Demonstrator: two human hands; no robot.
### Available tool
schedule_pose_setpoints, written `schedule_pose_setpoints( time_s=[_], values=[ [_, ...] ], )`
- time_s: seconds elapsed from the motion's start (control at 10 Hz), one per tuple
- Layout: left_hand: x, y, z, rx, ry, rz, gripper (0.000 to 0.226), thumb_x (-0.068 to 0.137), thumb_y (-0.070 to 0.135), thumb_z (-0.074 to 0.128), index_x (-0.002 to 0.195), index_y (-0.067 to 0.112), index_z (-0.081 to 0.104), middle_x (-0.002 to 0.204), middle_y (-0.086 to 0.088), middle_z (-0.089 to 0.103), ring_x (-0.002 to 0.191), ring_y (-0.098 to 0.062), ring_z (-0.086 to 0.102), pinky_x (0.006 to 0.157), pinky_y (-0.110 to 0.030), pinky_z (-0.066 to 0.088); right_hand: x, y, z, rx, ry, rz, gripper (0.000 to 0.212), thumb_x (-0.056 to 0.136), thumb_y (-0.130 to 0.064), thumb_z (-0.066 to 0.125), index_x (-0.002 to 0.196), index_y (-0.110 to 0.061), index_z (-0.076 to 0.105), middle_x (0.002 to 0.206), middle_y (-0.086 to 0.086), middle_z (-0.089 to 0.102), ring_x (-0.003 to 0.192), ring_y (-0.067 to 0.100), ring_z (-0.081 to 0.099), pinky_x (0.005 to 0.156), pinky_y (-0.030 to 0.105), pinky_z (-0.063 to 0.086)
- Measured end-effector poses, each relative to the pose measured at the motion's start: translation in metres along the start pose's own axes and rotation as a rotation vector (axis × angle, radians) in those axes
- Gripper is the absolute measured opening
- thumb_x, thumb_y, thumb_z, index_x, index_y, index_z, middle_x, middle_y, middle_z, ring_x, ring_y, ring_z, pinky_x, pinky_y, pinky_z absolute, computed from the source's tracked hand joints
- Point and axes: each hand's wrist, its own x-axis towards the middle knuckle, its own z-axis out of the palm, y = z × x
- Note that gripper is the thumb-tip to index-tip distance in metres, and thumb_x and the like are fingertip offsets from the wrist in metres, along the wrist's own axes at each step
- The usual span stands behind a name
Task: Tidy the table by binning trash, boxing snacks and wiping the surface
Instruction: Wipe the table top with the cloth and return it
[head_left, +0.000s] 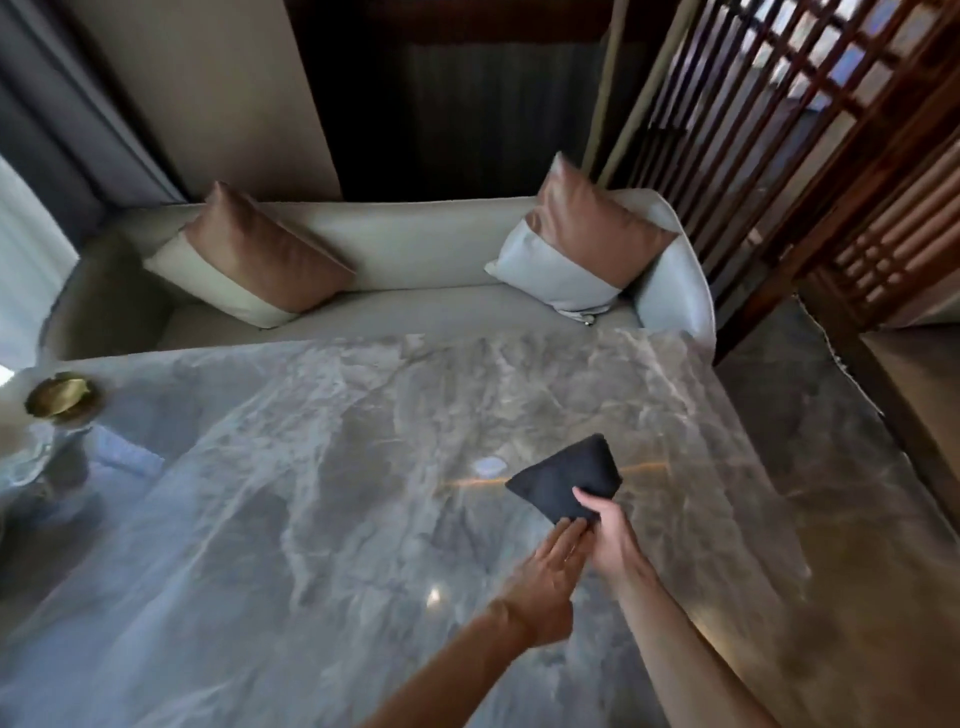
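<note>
The right hand has its fingers clamped on the near corner of the dark folded cloth, out on the right half of the marble surface. The left hand is flat beside it, fingers straight and together, tips touching the cloth's near edge.

A grey marble table fills the lower frame. Right of centre, the right hand pinches a dark folded cloth by its near corner, thumb on top. The left hand reaches in beside it, its straight fingers touching the same corner. A brass dish sits at the left edge. Behind the table stands a pale sofa with a cushion at each end, and a wooden lattice screen fills the upper right.
</note>
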Motion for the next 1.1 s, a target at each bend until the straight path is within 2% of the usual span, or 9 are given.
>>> schedule_pose_setpoints(
  time_s=[0.1,0.3,0.4,0.5,0.6,0.7,0.8,0.9,1.1],
  values=[
    [0.017,-0.018,0.022,-0.003,-0.017,-0.055,0.079,0.087,0.007,0.044,0.155,0.021,0.005,0.165,-0.002,0.0,0.153,-0.023,-0.001,0.125,-0.042,0.009,0.069,-0.01,-0.036,0.046,-0.042,-0.031,0.026,0.097,-0.004,0.042,0.119,0.0,0.056,0.099,0.014,0.072,0.089,0.025,0.069,0.083,0.037,0.05],
    [-0.001,-0.09,0.05,0.018,-0.093,-0.494,0.071,0.097,0.034,0.047,0.155,0.026,0.006,0.165,-0.007,0.002,0.152,-0.031,-0.006,0.123,-0.049,0.002,0.147,-0.05,-0.037,-0.068,0.022,-0.188,0.041,0.09,0.012,0.041,0.126,-0.004,0.051,0.106,0.01,0.062,0.089,0.024,0.067,0.085,0.04,0.055],
    [-0.016,-0.122,0.063,0.004,-0.078,-0.584,0.083,0.091,0.048,0.052,0.153,0.036,-0.002,0.163,-0.005,-0.015,0.149,-0.032,-0.021,0.118,-0.06,-0.003,0.173,-0.059,-0.026,-0.316,0.194,-0.381,0.045,0.085,0.017,0.045,0.123,-0.006,0.051,0.115,0.015,0.061,0.106,0.033,0.059,0.092,0.043,0.047],
    [-0.031,-0.145,0.079,0.017,-0.016,-0.654,0.082,0.088,0.06,0.045,0.15,0.045,-0.006,0.161,-0.001,-0.026,0.147,-0.031,-0.028,0.109,-0.073,-0.007,0.196,-0.055,-0.015,-0.802,0.28,-0.461,0.045,0.085,0.011,0.042,0.128,0.0,0.049,0.13,0.021,0.055,0.121,0.036,0.052,0.1,0.042,0.043],
    [-0.04,-0.155,0.09,0.055,0.045,-0.685,0.073,0.089,0.06,0.042,0.148,0.05,0.001,0.163,0.0,-0.016,0.148,-0.035,-0.021,0.107,-0.077,0.001,0.215,-0.031,0.006,-1.211,0.187,-0.441,0.043,0.089,0.004,0.041,0.131,-0.002,0.049,0.133,0.025,0.054,0.121,0.039,0.052,0.1,0.039,0.041],
    [-0.048,-0.154,0.092,0.084,0.096,-0.674,0.068,0.081,0.058,0.055,0.144,0.043,0.036,0.159,-0.006,0.029,0.146,-0.041,0.024,0.1,-0.079,0.026,0.231,-0.006,0.027,-1.51,0.108,-0.433,0.052,0.096,-0.003,0.039,0.148,-0.005,0.032,0.154,0.022,0.03,0.142,0.038,0.03,0.113,0.039,0.027],
    [-0.049,-0.158,0.099,0.105,0.18,-0.651,0.063,0.08,0.059,0.046,0.14,0.038,0.047,0.152,-0.006,0.043,0.142,-0.036,0.033,0.101,-0.075,0.024,0.235,0.004,0.042,-1.58,0.138,-0.443,0.051,0.101,-0.013,0.036,0.151,-0.007,0.025,0.159,0.019,0.021,0.146,0.036,0.021,0.115,0.039,0.021],
    [-0.048,-0.163,0.101,0.094,0.208,-0.629,0.064,0.08,0.062,0.043,0.14,0.039,0.046,0.153,-0.005,0.042,0.142,-0.031,0.025,0.102,-0.072,0.017,0.229,0.026,0.056,-1.612,0.141,-0.489,0.049,0.102,-0.018,0.037,0.149,-0.004,0.029,0.156,0.022,0.026,0.141,0.039,0.028,0.111,0.041,0.026],
    [-0.058,-0.174,0.092,0.101,0.192,-0.585,0.067,0.077,0.071,0.047,0.138,0.043,0.047,0.149,-0.001,0.048,0.135,-0.03,0.048,0.091,-0.068,0.042,0.201,0.092,0.083,-1.716,0.132,-0.551,0.059,0.099,-0.029,0.041,0.152,-0.008,0.021,0.162,0.016,0.011,0.149,0.034,0.008,0.119,0.05,0.014]
  ],
)
